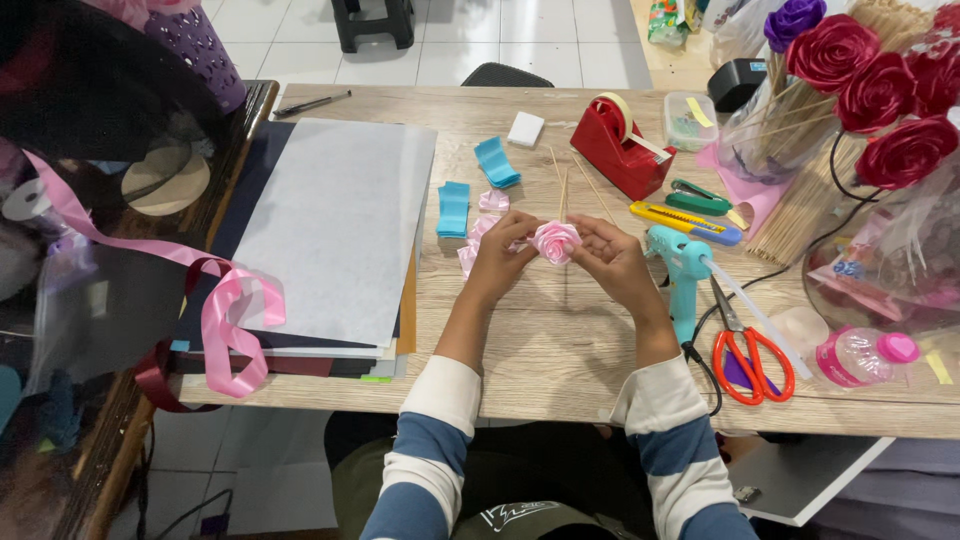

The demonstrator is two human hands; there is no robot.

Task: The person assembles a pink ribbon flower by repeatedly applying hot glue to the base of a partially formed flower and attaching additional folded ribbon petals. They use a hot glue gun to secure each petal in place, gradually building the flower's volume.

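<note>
Two bare hands meet over a wooden worktop [560, 340], both clasping a small pink ribbon rose [555, 241] at centre frame. The left hand [500, 258] grips the bloom's left side, fingers [522, 224] curled in around the petals; the right hand [612, 256] closes on its right side, thumb & fingertips pinching the edge. The rose faces up toward the camera, held just above the worktop. A thin wooden skewer [564, 192] shows past the bloom, its long axis running away from the person toward the far edge; whether it's the rose's stem can't be told for sure.

Just left of the hands: loose pink ribbon pieces [478, 232] and two folded blue ribbon strips [453, 208]. Further left, a stack of paper sheets [335, 225], grey on top, w/ a long pink ribbon [225, 310] looping over its near corner.

Right of the hands lies a teal glue gun [682, 265], nozzle toward the person's right wrist, w/ orange-handled scissors [745, 350] just beside it. Behind: a yellow utility knife [685, 221], a green stapler [698, 197] and a red tape dispenser [625, 145]. At far right, a bunch of red ribbon roses [875, 95] on sticks, one purple rose [795, 20] on top, and a bundle of bare skewers [800, 215]. A small pink-capped bottle [865, 355] lies near the worktop's right edge.
</note>
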